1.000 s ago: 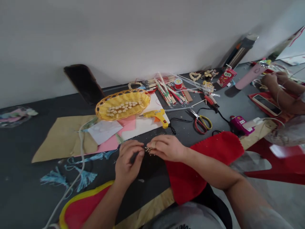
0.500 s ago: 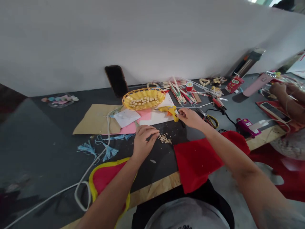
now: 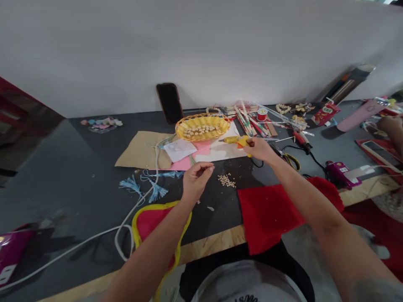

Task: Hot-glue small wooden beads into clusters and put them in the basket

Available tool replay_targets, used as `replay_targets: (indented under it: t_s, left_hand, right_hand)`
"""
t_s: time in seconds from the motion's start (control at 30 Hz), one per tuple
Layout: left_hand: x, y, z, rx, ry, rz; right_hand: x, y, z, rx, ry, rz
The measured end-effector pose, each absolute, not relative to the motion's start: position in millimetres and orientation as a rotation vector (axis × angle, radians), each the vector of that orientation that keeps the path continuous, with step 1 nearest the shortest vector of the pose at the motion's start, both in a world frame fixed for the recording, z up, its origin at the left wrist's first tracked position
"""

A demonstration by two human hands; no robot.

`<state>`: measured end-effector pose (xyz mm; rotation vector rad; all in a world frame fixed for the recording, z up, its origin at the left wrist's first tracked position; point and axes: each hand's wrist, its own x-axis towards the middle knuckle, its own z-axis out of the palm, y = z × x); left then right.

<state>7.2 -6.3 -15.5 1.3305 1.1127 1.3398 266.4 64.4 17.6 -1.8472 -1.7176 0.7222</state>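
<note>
My right hand is wrapped round a yellow hot glue gun, whose nozzle points left over the white paper. Thumb and fingertips of my left hand are pinched together in front of the papers. Whatever may be between them is too small to make out. A small pile of pale beads lies on the dark table just right of my left hand. Behind the hands is a yellow woven basket with more pale pieces in it.
Blue tassels and a white cable lie left. Red cloth hangs over the front edge under my right arm. Scissors, a red-handled tool and a purple power block are right. Another person's hand is far right.
My right hand has closed round the glue gun and lifted it, its nozzle turned to the left. My left hand has drawn away from the bead pile, fingertips pinched. The view has shifted left.
</note>
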Motion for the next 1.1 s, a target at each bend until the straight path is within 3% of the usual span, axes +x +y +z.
replay_targets:
  t_s: [0.17, 0.27, 0.37, 0.7, 1.1]
  left_hand:
    - [12, -8, -7, 1.123, 1.058, 1.291]
    - [14, -9, -3, 1.01, 0.998, 1.27]
    - [14, -9, -2, 0.94, 0.945, 1.236]
    - [11, -8, -1, 0.753, 0.932, 1.133]
    - [8, -6, 2, 0.65, 0.927, 1.093]
  right_hand:
    - [280, 30, 42, -1.669, -1.592, 0.931]
    - [280, 6, 46, -1.36, -1.233, 1.368]
    - [273, -12, 38, -1.09, -1.089, 1.521]
    - [260, -30, 8, -0.921, -1.175, 1.635]
    - [252, -34, 18, -0.987, -1.249, 1.616]
